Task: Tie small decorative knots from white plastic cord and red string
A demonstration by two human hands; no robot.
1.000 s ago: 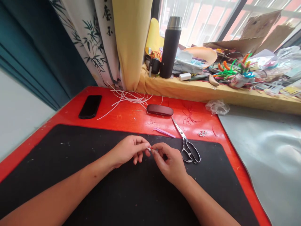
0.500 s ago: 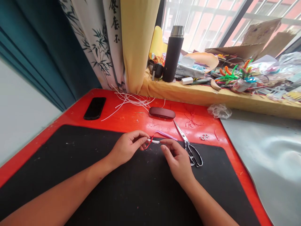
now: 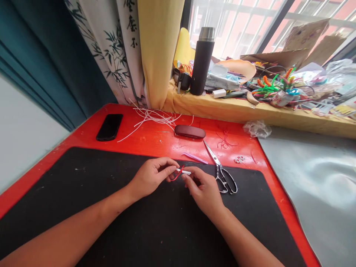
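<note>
Over the black mat (image 3: 155,226), my left hand (image 3: 154,174) pinches one end of a short white strip (image 3: 186,172), with its fingers closed. A thin red cord (image 3: 178,175) is looped around the strip and hangs below it near my left fingertips. My right hand (image 3: 204,187) is at the strip's other end, thumb below and forefinger behind it, fingers curled in. Their exact contact is partly hidden. Just right of this hand lie metal scissors (image 3: 218,163), their tips pointing away. Purple tweezers (image 3: 194,158) rest beyond my fingers.
A black phone (image 3: 109,127), loose white strips (image 3: 157,116) and a maroon case (image 3: 190,131) lie along the red tabletop. Red thread scraps (image 3: 225,141) and small beads (image 3: 239,159) are at right. A dark thermos (image 3: 203,63) stands on the cluttered sill beside craft materials.
My right hand has moved left, and its thumb and forefinger have come to the white strip's right end. My left hand keeps its pinch. The view has shifted slightly.
</note>
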